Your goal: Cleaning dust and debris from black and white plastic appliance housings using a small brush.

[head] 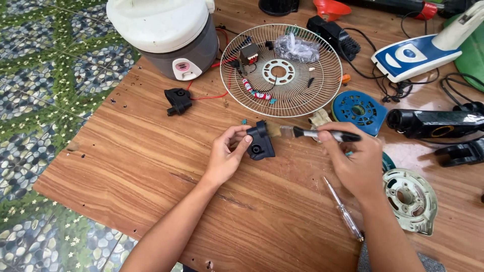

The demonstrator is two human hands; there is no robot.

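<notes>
My left hand (pixel 226 155) holds a small black plastic housing part (pixel 260 141) just above the wooden board (pixel 141 161), fingers wrapped around its left side. In my right hand (pixel 355 160) is a paintbrush (pixel 307 133) with a black handle, its pale bristles touching the top of the black part. A clear-handled screwdriver (pixel 344 208) lies on the board below my right hand.
A white wire fan guard (pixel 322 90) lies behind, holding small parts and a plastic bag. A white rice cooker (pixel 161 30) stands back left with a black part (pixel 178 100) on red wires. At right lie a blue round cover (pixel 359 110), a clothes iron (pixel 421 53), black motor housings (pixel 436 123) and a pale green cover (pixel 411 199).
</notes>
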